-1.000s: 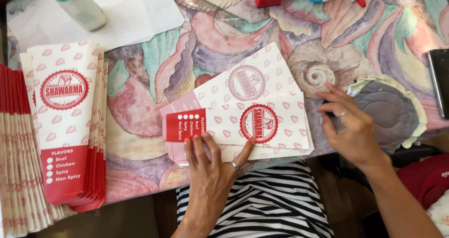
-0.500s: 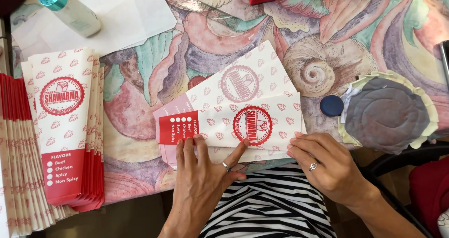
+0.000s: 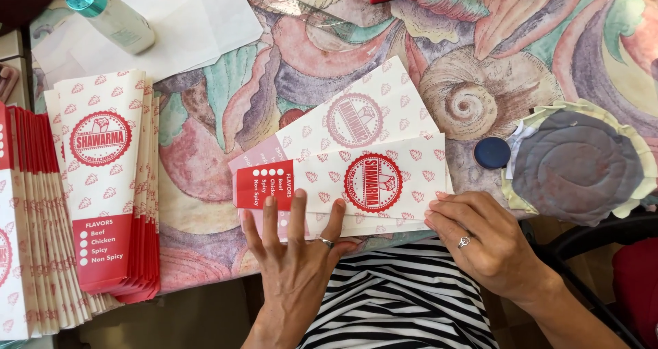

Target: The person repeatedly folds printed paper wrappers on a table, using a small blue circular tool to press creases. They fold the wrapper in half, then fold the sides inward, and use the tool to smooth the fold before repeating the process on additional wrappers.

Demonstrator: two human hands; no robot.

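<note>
Two hands work a paper sleeve [image 3: 356,188]: the left hand [image 3: 295,253] lies flat, fingers spread, pinning it; the right hand [image 3: 480,243], loosely curled, presses its right edge, best kept square.

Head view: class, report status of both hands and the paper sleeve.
Left hand flat on red-and-white paper sleeve. Right hand at its right edge. Blue round cap lies apart.
</note>
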